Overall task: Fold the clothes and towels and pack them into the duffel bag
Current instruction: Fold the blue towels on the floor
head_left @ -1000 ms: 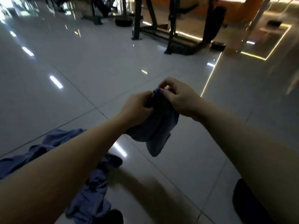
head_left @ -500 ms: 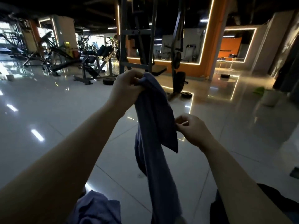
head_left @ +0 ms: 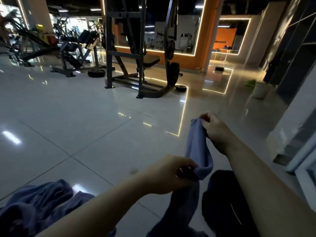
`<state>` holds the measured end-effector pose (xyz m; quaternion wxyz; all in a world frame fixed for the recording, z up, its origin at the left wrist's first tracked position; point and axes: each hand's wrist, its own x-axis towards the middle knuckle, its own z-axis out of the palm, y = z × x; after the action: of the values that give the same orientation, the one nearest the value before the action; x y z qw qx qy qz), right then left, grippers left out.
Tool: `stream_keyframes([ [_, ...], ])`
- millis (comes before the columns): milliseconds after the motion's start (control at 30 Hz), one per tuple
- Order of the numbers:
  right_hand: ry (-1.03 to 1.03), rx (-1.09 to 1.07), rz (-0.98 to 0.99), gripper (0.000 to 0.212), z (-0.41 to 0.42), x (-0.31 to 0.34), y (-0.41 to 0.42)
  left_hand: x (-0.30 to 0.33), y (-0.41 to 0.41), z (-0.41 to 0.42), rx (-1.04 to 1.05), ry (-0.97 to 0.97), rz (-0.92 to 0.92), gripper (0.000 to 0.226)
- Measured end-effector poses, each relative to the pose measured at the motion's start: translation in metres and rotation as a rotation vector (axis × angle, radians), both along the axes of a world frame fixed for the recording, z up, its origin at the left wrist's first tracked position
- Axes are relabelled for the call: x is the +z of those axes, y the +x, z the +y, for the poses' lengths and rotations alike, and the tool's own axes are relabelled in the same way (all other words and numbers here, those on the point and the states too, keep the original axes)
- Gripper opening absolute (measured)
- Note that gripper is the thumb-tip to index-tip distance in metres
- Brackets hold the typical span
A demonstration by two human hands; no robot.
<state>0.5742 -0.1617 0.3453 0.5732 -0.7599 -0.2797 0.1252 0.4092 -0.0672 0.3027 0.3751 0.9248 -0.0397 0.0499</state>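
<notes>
Both hands grasp the blue towel (head_left: pixel 199 147): right hand (head_left: pixel 216 130) pinches the upper edge, left hand (head_left: pixel 168 175) pinches lower down. More blue cloth (head_left: pixel 39 202) lies on the floor (head_left: pixel 85 125).

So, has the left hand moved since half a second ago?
Yes. The left hand has come down: before, it held the blue towel up against the rack; now it is low over the floor tiles.

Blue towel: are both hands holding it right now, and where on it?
Yes. The right hand pinches the blue towel at its top end; the left hand grips it lower down, at a fold, and the rest hangs below.
</notes>
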Motion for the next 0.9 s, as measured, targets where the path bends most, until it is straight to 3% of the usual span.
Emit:
stream_keyframes([
  [200,0.171,0.128,0.131,0.013,0.0,0.004,0.001,-0.001,0.007,-0.005,-0.119,0.085,0.044,0.03],
  [333,0.211,0.18,0.153,0.017,-0.004,0.01,-0.008,0.002,0.015,0.026,0.164,-0.046,-0.086,0.01],
  [433,0.176,0.24,0.131,0.014,-0.006,0.01,-0.017,0.004,0.014,0.048,0.426,-0.218,-0.213,0.009],
  [567,-0.05,0.104,-0.428,0.007,0.009,0.012,-0.039,0.017,0.007,0.051,0.454,-0.337,-0.214,0.048],
  [667,-0.107,0.108,-0.731,0.006,0.024,0.014,-0.052,0.016,0.009,0.037,0.354,-0.403,-0.157,0.048],
  [800,-0.184,0.138,-0.855,0.008,0.027,0.015,-0.056,0.01,0.014,0.029,0.304,-0.352,-0.188,0.043],
  [900,-0.157,0.125,-0.857,0.006,0.017,0.016,-0.057,0.007,0.019,0.031,0.424,-0.199,-0.235,0.026],
])
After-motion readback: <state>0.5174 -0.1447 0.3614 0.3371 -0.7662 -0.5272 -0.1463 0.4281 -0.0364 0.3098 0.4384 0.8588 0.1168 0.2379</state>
